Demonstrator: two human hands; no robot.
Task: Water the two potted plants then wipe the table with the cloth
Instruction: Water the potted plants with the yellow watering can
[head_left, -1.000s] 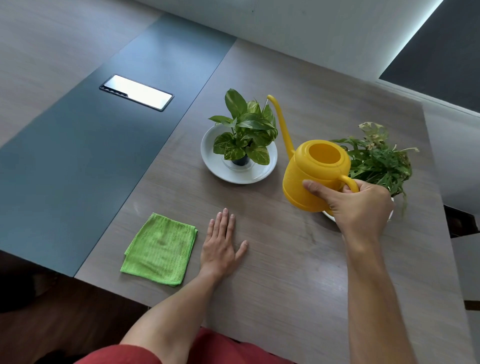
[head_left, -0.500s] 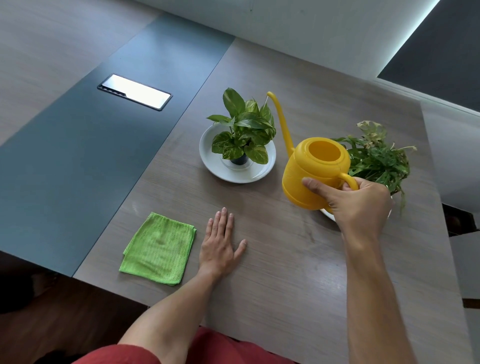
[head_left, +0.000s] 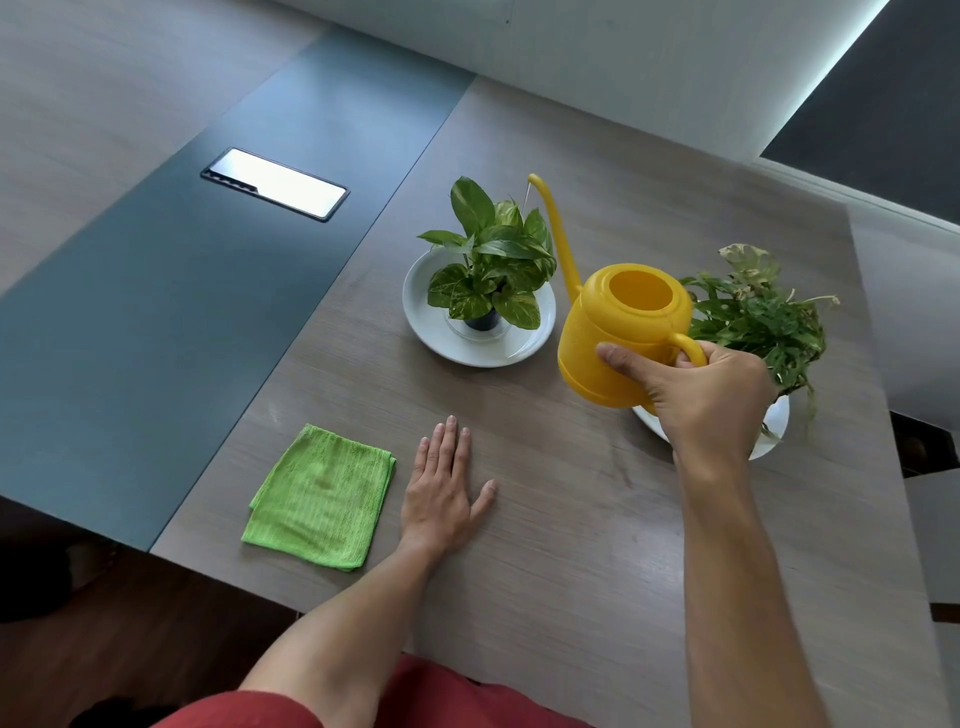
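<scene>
My forearms are bare right down to my left hand and right hand, with red cloth covering me below.

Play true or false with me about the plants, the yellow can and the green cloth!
1. The right hand holds the yellow watering can by its handle. True.
2. The left hand is wiping with the green cloth. False: it lies flat on the table beside the folded cloth.
3. Both potted plants stand on white plates. True: left plant, right plant.
4. The can's spout points toward the person. False: it points away, rising beside the left plant.
</scene>
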